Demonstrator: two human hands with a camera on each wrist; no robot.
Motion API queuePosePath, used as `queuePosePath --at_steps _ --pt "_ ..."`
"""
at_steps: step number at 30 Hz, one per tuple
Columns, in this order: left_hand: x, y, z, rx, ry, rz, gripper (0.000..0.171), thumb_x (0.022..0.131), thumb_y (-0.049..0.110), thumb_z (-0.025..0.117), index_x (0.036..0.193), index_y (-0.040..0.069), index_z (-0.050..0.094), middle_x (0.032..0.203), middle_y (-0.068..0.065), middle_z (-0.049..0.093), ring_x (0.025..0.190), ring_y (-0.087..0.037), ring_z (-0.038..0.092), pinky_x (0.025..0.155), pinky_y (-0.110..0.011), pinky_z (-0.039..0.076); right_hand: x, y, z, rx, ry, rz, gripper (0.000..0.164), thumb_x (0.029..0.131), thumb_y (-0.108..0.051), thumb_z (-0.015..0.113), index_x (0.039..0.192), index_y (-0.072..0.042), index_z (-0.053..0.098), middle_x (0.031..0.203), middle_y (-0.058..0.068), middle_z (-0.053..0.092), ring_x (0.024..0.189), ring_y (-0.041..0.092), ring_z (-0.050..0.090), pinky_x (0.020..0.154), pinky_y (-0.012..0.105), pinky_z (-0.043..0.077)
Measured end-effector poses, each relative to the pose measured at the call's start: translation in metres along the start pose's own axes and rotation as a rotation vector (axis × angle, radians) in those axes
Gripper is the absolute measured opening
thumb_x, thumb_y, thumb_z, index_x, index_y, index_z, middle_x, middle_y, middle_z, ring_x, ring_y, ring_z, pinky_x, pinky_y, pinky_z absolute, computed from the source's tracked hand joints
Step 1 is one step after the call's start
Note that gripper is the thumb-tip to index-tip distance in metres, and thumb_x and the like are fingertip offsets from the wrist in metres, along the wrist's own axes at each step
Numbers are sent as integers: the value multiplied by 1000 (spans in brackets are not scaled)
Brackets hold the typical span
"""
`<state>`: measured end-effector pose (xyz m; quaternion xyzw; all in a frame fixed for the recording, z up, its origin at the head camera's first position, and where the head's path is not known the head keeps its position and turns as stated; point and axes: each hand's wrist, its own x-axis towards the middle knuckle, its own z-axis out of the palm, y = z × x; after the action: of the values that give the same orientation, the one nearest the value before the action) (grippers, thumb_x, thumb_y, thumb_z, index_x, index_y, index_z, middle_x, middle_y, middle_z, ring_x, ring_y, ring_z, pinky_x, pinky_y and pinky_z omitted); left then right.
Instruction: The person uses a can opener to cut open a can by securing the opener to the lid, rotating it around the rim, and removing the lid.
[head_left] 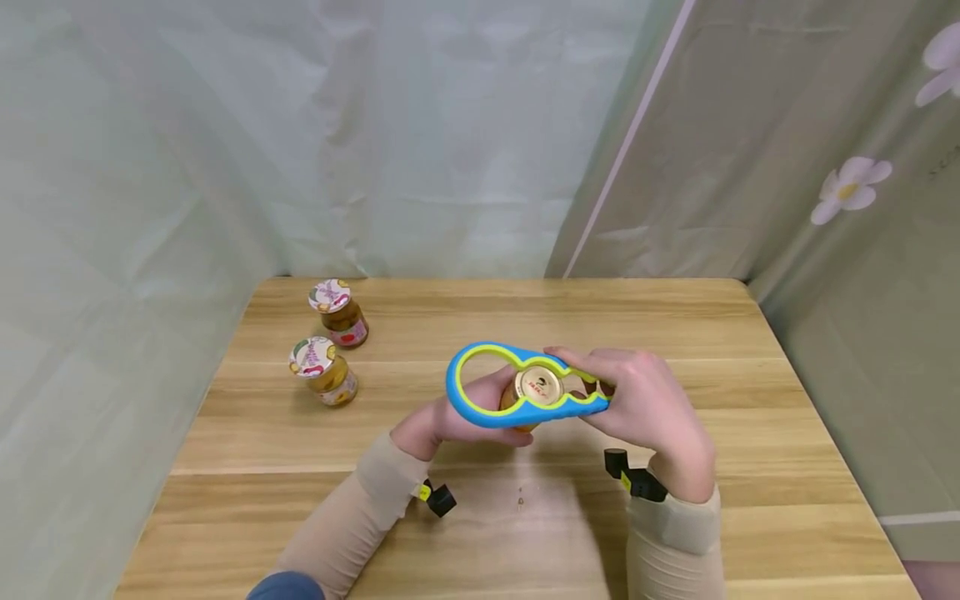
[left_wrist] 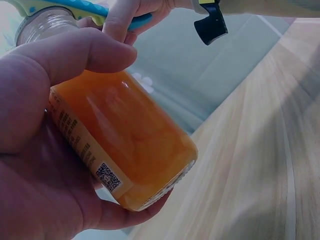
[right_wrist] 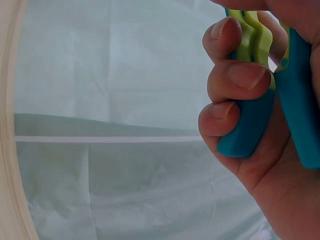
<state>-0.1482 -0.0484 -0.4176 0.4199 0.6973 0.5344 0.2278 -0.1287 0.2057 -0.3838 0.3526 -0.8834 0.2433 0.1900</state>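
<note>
Gripping the orange-filled jar (left_wrist: 125, 145) at frame centre, the left hand (head_left: 450, 417) curls round its body to steady it, while the right hand (head_left: 637, 408) clasps the blue opener (head_left: 480, 392) seated over its gold lid (head_left: 538, 385) for leverage.

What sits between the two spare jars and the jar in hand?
Only bare table, in the head view, lies between the spare jars and the held jar.

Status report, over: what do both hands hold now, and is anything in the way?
Left hand grips orange jar. Right hand grips blue opener, seated over gold lid. Two small jars stand apart, far left; nothing blocks.
</note>
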Motion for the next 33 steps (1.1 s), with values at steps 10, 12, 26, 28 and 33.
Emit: queuePosePath --at_steps 10,12,26,28,33 --pt "3 -4 9 -67 -9 19 80 80 -2 78 145 6 32 136 -7 47 121 -16 45 107 -40 41 -4 2 -6 -18 34 3 66 72 -18 78 133 -38 62 66 -21 43 55 -2 38 45 22 35" --pt "4 -8 13 -85 -9 17 81 81 -2 77 147 7 31 136 -7 46 121 -16 46 106 -39 42 -5 2 -7 -25 42 1 65 72 -18 78 132 -37 62 66 -20 44 55 -2 38 45 22 35" --pt "10 -32 14 -202 85 4 61 83 -3 74 130 14 39 121 -6 51 112 -22 46 101 -45 40 -9 1 -15 -40 121 52 65 68 -26 87 130 -30 66 67 -17 50 53 3 43 45 25 37" --pt "9 -33 14 -208 94 11 59 84 -3 74 129 13 39 120 -7 52 112 -21 47 101 -44 41 -9 0 -14 -29 123 46 66 68 -25 87 130 -30 65 67 -17 50 54 3 43 45 25 38" --pt "13 -34 15 -179 162 8 56 85 1 75 128 10 41 123 -5 53 115 -17 49 104 -44 39 -10 -3 -18 6 141 38 65 67 -20 86 129 -26 67 68 -17 51 56 0 44 46 24 40"
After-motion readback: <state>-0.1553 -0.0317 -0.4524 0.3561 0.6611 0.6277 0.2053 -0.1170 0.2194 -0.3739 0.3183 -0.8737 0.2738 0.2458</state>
